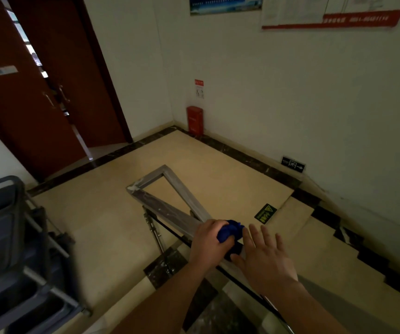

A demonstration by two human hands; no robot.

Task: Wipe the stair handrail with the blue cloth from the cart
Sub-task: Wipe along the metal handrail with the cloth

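The left hand was closed around the bunched blue cloth and pressed it on top of the grey handrail. The right hand was open, fingers spread, holding nothing; it was just beside the cloth, over the lower part of the rail, but I cannot tell if it touched the rail. The handrail made a sharp bend above the landing floor, and metal posts stood under it. The stairs went down on the right side.

On the top step lay a dark sticker with a yellow warning triangle; its text was too small to read. A black exit sign with an arrow was low on the wall. In the corner stood a red box, with a small red-and-white notice above it. A poster with a red band carried blurred white writing. The grey cleaning cart stood at the left, near brown double doors.
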